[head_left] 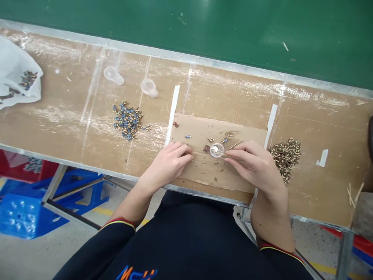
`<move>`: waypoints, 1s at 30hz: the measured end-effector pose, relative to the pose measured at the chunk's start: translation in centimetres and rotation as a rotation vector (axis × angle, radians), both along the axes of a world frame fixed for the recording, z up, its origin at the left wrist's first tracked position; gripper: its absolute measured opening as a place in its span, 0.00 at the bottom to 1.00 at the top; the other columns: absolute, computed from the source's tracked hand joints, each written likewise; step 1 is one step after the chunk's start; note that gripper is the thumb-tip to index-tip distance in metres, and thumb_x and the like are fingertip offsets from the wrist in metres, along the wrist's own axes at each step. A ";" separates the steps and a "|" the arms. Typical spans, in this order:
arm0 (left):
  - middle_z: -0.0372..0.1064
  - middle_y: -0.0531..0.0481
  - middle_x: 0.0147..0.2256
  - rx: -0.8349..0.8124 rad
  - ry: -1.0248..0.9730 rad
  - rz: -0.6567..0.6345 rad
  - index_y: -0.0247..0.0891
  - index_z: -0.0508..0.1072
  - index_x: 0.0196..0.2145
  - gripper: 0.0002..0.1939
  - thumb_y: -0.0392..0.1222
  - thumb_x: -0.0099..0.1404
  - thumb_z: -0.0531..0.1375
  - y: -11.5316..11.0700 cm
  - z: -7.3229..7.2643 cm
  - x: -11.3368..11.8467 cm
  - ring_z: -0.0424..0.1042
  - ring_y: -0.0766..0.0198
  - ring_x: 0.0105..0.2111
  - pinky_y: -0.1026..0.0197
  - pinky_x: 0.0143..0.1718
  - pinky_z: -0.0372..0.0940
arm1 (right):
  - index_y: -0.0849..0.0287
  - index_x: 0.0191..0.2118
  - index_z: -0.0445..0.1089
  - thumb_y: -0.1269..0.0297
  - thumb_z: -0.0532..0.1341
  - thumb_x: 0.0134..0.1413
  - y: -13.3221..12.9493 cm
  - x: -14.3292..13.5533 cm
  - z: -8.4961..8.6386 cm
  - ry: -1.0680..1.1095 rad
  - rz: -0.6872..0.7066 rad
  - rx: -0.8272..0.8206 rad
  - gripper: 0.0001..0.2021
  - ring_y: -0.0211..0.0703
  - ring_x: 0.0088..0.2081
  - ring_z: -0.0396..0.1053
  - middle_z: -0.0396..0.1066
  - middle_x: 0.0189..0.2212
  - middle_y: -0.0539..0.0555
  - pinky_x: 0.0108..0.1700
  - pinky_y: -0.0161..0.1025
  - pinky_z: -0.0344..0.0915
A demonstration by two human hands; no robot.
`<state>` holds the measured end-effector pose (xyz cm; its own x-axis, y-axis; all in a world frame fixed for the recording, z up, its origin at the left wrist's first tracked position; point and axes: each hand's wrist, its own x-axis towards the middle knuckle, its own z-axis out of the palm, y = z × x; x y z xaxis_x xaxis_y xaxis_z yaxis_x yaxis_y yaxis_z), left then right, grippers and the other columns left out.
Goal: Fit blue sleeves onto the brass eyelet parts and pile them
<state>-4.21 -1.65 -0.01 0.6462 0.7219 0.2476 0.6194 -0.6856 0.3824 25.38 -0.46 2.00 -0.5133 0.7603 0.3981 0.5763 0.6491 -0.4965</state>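
Note:
My right hand [250, 161] pinches a thin wooden stick [222, 154], whose tip reaches into a small clear cup [217, 155] with white stuff inside. My left hand [172, 162] rests at the left of the cardboard sheet [201, 173], fingers curled and pressed together; whatever they hold, if anything, is hidden. Around the cup lie small dark red pieces [206, 148], a red-and-gold piece [211, 140] and a blue-and-gold piece [225, 140]. Another small blue piece [188, 136] is nearer my left hand. A second stick [236, 144] lies beyond my right fingers.
A pile of blue-and-gold pieces [127, 119] is on the left, a pile of gold-and-dark pieces [287, 157] on the right. Two clear plastic cups [149, 88] lie behind. A white bag [17, 74] sits far left; loose sticks [353, 195] lie far right.

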 end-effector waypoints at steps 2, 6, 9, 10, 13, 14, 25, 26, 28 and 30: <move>0.80 0.46 0.39 0.005 -0.027 0.009 0.39 0.78 0.37 0.14 0.28 0.75 0.55 0.1 -0.2 -0.1 0.73 0.59 0.36 0.56 0.37 0.64 | 0.53 0.41 0.78 0.67 0.66 0.69 0.0 -0.4 -0.2 0.009 -0.009 0.007 0.04 0.41 0.32 0.72 0.76 0.30 0.51 0.34 0.39 0.69; 0.79 0.48 0.36 -0.060 -0.319 0.090 0.39 0.79 0.40 0.09 0.29 0.74 0.59 0.0 0.0 0.2 0.75 0.62 0.35 0.60 0.37 0.69 | 0.53 0.41 0.79 0.70 0.66 0.68 0.0 -1.4 -0.4 0.042 -0.040 0.021 0.05 0.40 0.31 0.71 0.77 0.31 0.51 0.34 0.39 0.69; 0.79 0.50 0.34 -0.191 -0.677 0.217 0.40 0.80 0.38 0.05 0.31 0.71 0.65 -0.2 0.1 0.9 0.77 0.65 0.33 0.64 0.34 0.70 | 0.53 0.40 0.78 0.71 0.65 0.68 0.0 -2.6 -0.5 0.040 -0.090 0.066 0.05 0.40 0.31 0.71 0.77 0.30 0.50 0.34 0.38 0.69; 0.79 0.50 0.33 -0.243 -0.783 0.252 0.40 0.80 0.37 0.04 0.33 0.70 0.66 -0.3 0.1 1.3 0.77 0.66 0.32 0.65 0.33 0.70 | 0.54 0.39 0.77 0.71 0.65 0.67 0.0 -3.0 -0.6 0.034 -0.105 0.087 0.05 0.40 0.31 0.71 0.77 0.30 0.50 0.34 0.39 0.68; 0.76 0.51 0.30 -0.425 -1.087 0.334 0.39 0.79 0.35 0.05 0.41 0.70 0.69 -0.1 -0.4 2.5 0.76 0.67 0.29 0.66 0.29 0.70 | 0.55 0.37 0.76 0.71 0.66 0.67 0.0 -4.0 -1.0 0.018 -0.125 0.143 0.05 0.41 0.31 0.69 0.76 0.29 0.51 0.34 0.40 0.67; 0.75 0.52 0.29 -0.497 -1.179 0.357 0.39 0.78 0.35 0.08 0.44 0.69 0.69 0.1 -0.5 2.9 0.76 0.68 0.28 0.66 0.29 0.71 | 0.56 0.37 0.76 0.71 0.66 0.67 0.0 -4.2 -1.1 0.015 -0.124 0.152 0.05 0.41 0.31 0.69 0.76 0.29 0.51 0.34 0.40 0.66; 0.65 0.59 0.23 -0.897 -1.467 0.359 0.41 0.71 0.39 0.19 0.56 0.68 0.72 1.2 -0.9 4.9 0.73 0.69 0.24 0.66 0.29 0.74 | 0.52 0.38 0.77 0.72 0.67 0.64 0.1 -3.2 0.0 0.142 -0.194 0.080 0.06 0.40 0.29 0.73 0.77 0.29 0.49 0.30 0.39 0.70; 0.67 0.59 0.24 -0.888 -1.463 0.365 0.40 0.72 0.38 0.20 0.56 0.66 0.72 1.1 -1.1 5.0 0.74 0.69 0.24 0.66 0.28 0.73 | 0.52 0.38 0.77 0.72 0.68 0.64 0.0 -3.0 0.2 0.183 -0.221 0.071 0.06 0.40 0.29 0.73 0.77 0.29 0.49 0.29 0.39 0.69; 0.71 0.57 0.25 -0.857 -1.442 0.376 0.39 0.73 0.36 0.20 0.56 0.64 0.74 0.9 -1.3 5.1 0.76 0.69 0.25 0.67 0.28 0.73 | 0.52 0.37 0.77 0.71 0.68 0.63 -0.1 -2.7 0.5 0.264 -0.275 0.059 0.06 0.39 0.27 0.73 0.76 0.28 0.48 0.27 0.39 0.68; 0.74 0.55 0.26 -0.816 -1.418 0.375 0.37 0.75 0.34 0.19 0.53 0.62 0.76 0.6 -1.3 5.1 0.78 0.68 0.26 0.67 0.29 0.74 | 0.51 0.37 0.77 0.71 0.68 0.62 -0.2 -2.5 0.7 0.338 -0.317 0.054 0.06 0.40 0.27 0.72 0.76 0.27 0.48 0.26 0.40 0.67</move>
<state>0.93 -1.02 -1.34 0.0304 0.9984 -0.0478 -0.4310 0.0562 0.9006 22.92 -0.69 2.68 -0.0940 0.8323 0.5463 0.5622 0.4972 -0.6608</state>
